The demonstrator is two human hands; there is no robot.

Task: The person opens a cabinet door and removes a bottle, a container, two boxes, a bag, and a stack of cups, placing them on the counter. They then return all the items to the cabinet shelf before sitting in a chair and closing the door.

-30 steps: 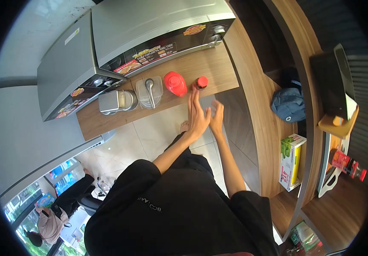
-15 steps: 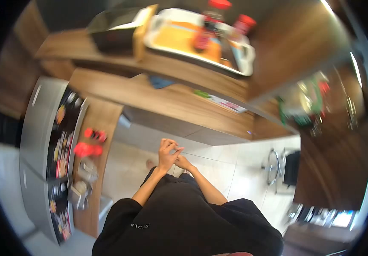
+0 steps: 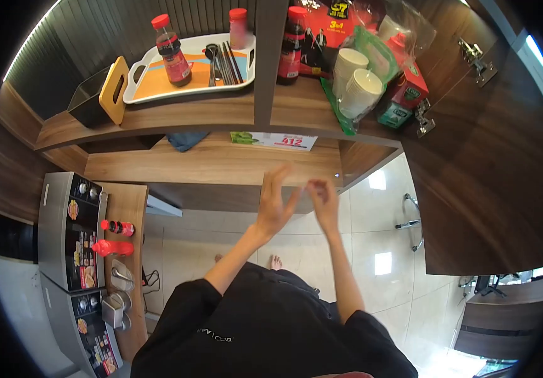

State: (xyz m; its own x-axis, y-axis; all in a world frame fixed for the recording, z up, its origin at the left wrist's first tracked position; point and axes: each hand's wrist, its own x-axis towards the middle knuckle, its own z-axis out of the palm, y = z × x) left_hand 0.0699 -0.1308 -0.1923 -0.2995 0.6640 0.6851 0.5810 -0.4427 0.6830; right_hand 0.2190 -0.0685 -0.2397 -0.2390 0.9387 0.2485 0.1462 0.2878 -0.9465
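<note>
Head view, 412 box (image 3: 274,140): on lower shelf (image 3: 214,165), nr its far edge, partly hidden by upper shelf (image 3: 177,116).
L grip (image 3: 274,205): in midair, nr lower shelf's front edge; fingers spread, thumb apart.
R grip (image 3: 323,205): just beside L, level w/ it; fingers bent, blurred, can't tell if pressed together.
Blue cloth item (image 3: 185,140): L of box, same shelf.
Tray (image 3: 189,94): upper shelf, L of divider (image 3: 265,75); carries red-capped bottle (image 3: 174,58), upright, + utensils (image 3: 223,64).
Cups (image 3: 361,88): bagged, upper shelf, R of divider, nr front edge.
Tabletop (image 3: 134,195): far L; red bottle (image 3: 113,247) along its L edge, metal holder (image 3: 114,312) nearer wearer.
</note>
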